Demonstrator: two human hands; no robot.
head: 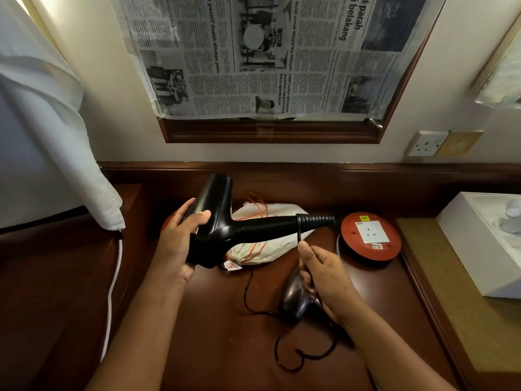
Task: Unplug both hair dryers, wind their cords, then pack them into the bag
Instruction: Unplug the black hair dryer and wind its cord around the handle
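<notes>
The black hair dryer (222, 221) is gripped at its barrel by the left hand (180, 235), above the cloth bag (270, 249). Its cord (298, 235) is pinched by the right hand (318, 272); a second dryer (296, 300) seemingly lies beneath. If tension is lost, the first turn may be slipped off the handle.

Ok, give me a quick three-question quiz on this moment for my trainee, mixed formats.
1. True or false: the left hand grips the black hair dryer by its barrel.
2. What does the right hand pinch? A) the orange drawstring B) the dryer's black cord C) the white cable
3. Fill in: the cloth bag lies on the desk between the held dryer and the red ____.

Key: 1 true. 2 B, just below the ribbed strain relief. 3 extension reel, whose socket has nothing plugged in.
</notes>
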